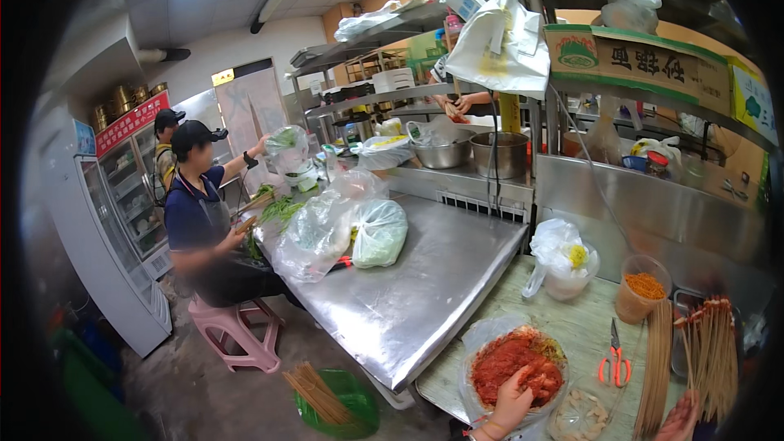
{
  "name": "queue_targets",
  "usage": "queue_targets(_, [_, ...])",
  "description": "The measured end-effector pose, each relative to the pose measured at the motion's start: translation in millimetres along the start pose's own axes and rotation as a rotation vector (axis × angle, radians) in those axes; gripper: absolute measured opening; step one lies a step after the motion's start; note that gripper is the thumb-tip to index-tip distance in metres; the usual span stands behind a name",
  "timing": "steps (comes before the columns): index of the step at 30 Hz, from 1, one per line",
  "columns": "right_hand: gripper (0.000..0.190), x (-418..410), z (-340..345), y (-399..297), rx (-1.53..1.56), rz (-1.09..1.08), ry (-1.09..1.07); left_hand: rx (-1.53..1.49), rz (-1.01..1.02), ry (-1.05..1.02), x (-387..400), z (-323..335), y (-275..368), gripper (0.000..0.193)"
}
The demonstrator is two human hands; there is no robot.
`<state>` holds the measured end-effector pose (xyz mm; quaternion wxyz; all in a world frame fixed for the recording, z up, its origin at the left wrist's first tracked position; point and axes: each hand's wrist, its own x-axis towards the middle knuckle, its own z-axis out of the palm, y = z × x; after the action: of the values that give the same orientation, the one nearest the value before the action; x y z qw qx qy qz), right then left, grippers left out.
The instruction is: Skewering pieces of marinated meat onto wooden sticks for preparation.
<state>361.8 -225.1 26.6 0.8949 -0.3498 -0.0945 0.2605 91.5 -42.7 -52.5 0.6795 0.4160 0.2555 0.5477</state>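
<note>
My left hand (513,397) reaches into a bowl (566,380) lined with a clear plastic bag. Its fingers touch the raw meat (499,362) coated in red seasoning; whether they pinch a piece is hidden. At the bottom right edge, partly cut off, my right hand (678,418) is beside wooden skewers (710,349) with red-coated meat on their far ends. I cannot tell whether it holds one. Bare skewers (653,367) lie in a long bundle left of that hand. Between the hands, a clear bag of pale pieces (579,415) rests near the bowl.
Orange-handled scissors (615,362) and a plastic tub of orange shreds (644,288) are beyond the bags. A tied white bag (557,251) sits in a tub. Left is a steel table (429,257) with plastic bags. A seated co-worker (202,214) holds skewers. More skewers (318,392) stand below.
</note>
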Motion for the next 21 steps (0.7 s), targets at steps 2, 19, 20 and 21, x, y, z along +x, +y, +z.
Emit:
queue_targets(2, [0.037, 1, -2, -2, 0.009, -0.025, 0.009, 0.016, -0.018, -0.002, 1, -3, -5, 0.036])
queue_targets(19, [0.033, 53, -10, -9, 0.023, -0.254, 0.002, 0.151, -0.025, 0.219, -9, 5, 36, 0.023])
queue_targets(20, [0.034, 63, -10, -18, 0.016, -0.290, 0.038, 0.147, -0.098, 0.191, -14, 8, 42, 0.031])
queue_targets(21, [0.035, 73, -14, -29, 0.013, -0.315, 0.064, 0.158, -0.098, 0.167, -16, 11, 38, 0.031])
